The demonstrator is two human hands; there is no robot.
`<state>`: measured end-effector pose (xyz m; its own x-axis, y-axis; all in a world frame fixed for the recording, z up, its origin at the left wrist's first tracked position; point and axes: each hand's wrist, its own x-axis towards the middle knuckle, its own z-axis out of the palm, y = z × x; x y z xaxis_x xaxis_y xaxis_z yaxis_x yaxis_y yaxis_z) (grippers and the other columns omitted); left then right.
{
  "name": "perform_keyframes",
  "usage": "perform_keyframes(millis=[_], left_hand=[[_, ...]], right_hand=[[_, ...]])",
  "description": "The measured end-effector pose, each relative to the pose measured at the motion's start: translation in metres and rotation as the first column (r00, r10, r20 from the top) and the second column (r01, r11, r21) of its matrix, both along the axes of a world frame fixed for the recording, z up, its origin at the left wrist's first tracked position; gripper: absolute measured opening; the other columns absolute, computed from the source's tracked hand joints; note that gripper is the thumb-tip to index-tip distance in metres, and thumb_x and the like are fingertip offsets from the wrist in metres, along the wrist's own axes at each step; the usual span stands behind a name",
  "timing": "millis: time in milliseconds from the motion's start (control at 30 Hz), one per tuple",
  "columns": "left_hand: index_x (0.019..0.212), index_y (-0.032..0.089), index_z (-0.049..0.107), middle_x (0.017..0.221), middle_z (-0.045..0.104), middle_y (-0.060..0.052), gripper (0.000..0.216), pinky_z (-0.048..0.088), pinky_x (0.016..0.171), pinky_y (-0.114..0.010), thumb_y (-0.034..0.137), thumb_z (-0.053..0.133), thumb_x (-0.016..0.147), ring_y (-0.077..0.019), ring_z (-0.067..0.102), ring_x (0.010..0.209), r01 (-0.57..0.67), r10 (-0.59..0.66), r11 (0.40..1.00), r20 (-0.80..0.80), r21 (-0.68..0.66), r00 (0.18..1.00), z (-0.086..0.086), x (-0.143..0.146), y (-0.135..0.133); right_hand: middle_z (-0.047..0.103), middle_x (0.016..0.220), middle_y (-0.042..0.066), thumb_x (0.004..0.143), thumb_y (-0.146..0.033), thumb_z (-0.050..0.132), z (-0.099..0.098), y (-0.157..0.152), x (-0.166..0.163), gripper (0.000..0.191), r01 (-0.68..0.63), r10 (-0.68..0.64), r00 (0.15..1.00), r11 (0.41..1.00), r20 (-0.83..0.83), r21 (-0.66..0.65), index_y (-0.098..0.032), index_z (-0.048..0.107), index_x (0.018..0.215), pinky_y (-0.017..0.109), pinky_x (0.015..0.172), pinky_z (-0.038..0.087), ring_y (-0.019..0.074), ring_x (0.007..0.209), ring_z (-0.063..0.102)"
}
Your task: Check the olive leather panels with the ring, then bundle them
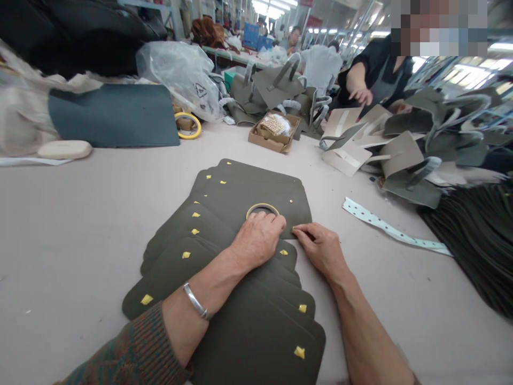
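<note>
Tabletop [80, 224]: panels [256, 321], tape [262, 205], 2 hands [260, 236] [323, 248]

Flat, dark olive panels [248, 337] with rounded corners overlap in a staggered fan, running from 12 to 6 o'clock. Small yellow tape pieces [299, 352] dot them from 8 to 12 and 3 to 5 o'clock; a partly hidden yellow-rimmed tape roll [261, 205] shows toward 1 o'clock of the fan's middle.
</note>
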<state>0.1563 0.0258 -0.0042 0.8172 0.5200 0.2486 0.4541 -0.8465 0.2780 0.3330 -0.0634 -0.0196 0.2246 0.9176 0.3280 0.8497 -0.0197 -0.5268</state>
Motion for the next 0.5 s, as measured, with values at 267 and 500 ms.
perform_keyframes(millis=[267, 500], left_hand=[[0.095, 0.018, 0.053, 0.091, 0.061, -0.004, 0.014, 0.047, 0.082, -0.032, 0.016, 0.039, 0.095, -0.0188, 0.057, 0.089, 0.056, -0.045, 0.997, 0.192, -0.053, 0.98, 0.002, -0.003, 0.005], [0.102, 0.019, 0.055, 0.096, 0.067, -0.003, 0.015, 0.051, 0.084, -0.029, 0.017, 0.042, 0.095, -0.016, 0.063, 0.092, 0.159, -0.139, 0.986, 0.295, -0.045, 0.945, -0.001, -0.004, 0.007]], right_hand=[[0.074, 0.077, 0.003, 0.08, -0.028, 0.057, 0.004, 0.014, -0.004, 0.018, 0.107, -0.118, 0.991, 0.984, -0.066, -0.146, -0.021, 0.074, 0.078, 0.029, 0.067, 0.048, 0.0175, 0.069, 0.066], [0.07, 0.065, -0.001, 0.081, -0.022, 0.055, 0.026, -0.006, -0.001, 0.019, -0.192, 0.124, 0.973, 0.904, -0.195, -0.382, -0.02, 0.072, 0.071, 0.024, 0.055, 0.042, 0.0136, 0.059, 0.061]])
